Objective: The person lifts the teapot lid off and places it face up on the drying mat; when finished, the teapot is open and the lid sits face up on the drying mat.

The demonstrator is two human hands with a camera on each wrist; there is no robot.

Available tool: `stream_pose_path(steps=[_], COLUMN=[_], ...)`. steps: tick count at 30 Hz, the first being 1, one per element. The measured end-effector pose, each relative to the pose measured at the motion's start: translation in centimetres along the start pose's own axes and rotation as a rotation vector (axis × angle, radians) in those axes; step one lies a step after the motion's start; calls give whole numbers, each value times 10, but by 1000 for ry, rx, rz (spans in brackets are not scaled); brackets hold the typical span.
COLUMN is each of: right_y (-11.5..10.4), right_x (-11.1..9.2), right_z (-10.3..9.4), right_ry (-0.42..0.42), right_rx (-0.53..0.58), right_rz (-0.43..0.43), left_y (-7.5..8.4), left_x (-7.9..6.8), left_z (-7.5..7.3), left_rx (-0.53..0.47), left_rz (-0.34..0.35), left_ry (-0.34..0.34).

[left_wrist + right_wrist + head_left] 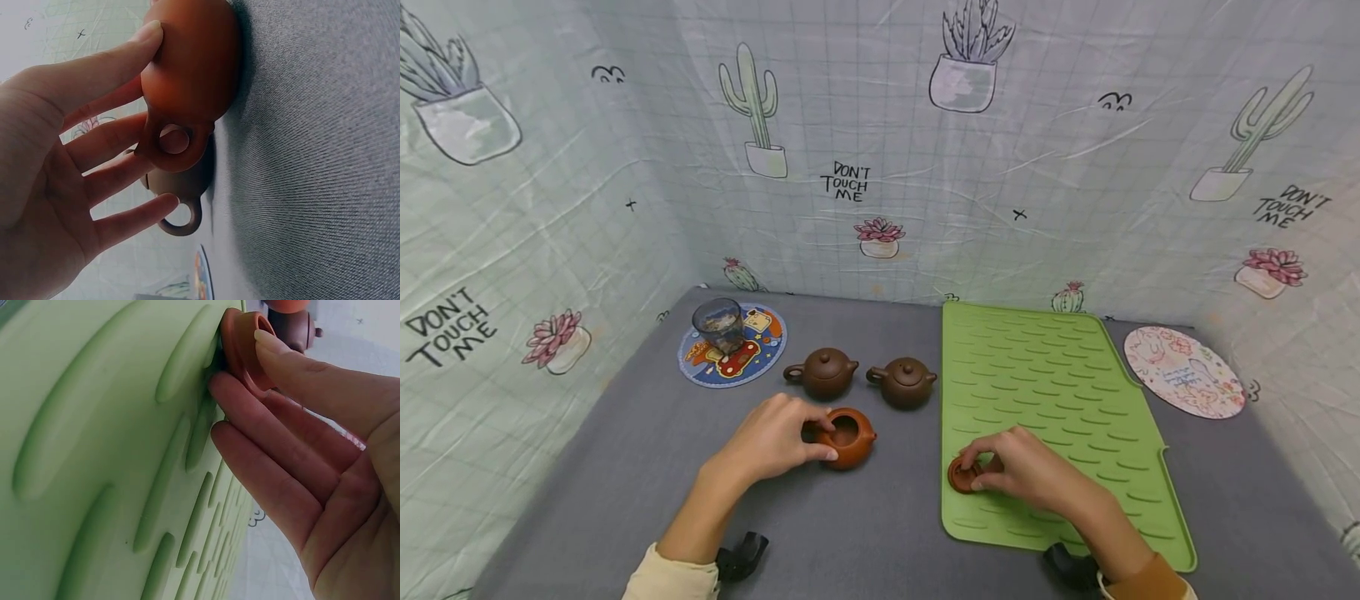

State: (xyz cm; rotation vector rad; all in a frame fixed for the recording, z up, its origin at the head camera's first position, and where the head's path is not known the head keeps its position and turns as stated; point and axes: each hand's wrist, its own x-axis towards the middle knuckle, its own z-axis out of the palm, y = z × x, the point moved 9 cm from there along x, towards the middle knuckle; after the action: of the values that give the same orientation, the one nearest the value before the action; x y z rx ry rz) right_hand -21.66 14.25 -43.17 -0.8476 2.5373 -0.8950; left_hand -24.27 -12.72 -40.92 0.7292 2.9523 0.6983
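An orange-brown clay teapot [856,455] without its lid stands on the grey cloth, its dark opening facing up and spout to the right. My left hand [778,437] holds it from the handle side, thumb and fingertips at its rim. In the left wrist view, the remaining fingers spread beside the round handle [150,142]. On the near left part of a green mat [1037,400], my right hand [1026,468] pinches the teapot's lid [958,478]. The lid lies underside up, with the thumb on its raised inner ring [265,325].
Two dark brown lidded teapots, one on the left [826,374] and one on the right [906,385], stand behind the orange one. A dark glass [718,325] sits on a blue patterned round mat [760,367] at back left. A pink floral round mat [1183,371] lies right of the green mat.
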Motion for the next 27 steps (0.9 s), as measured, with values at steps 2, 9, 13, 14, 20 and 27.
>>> stream_pose_path(steps=[2, 9, 13, 14, 20, 27], right_y=[0, -1, 1, 1, 2, 0], right_x=[1, 3, 4, 4, 4, 3], right_z=[-1, -1, 2, 3, 4, 3], right_ry=[6, 21, 9, 5, -14, -3], right_rx=[1, -8, -8, -5, 25, 14], right_rz=[-5, -12, 11, 15, 35, 17], left_y=[1, -1, -1, -1, -3, 0], left_x=[1, 1, 1, 1, 2, 3], left_z=[-1, -1, 0, 0, 2, 1], left_rx=[1, -4, 11, 16, 11, 14], left_rz=[3, -3, 5, 7, -13, -17], left_ry=[5, 7, 2, 2, -13, -14])
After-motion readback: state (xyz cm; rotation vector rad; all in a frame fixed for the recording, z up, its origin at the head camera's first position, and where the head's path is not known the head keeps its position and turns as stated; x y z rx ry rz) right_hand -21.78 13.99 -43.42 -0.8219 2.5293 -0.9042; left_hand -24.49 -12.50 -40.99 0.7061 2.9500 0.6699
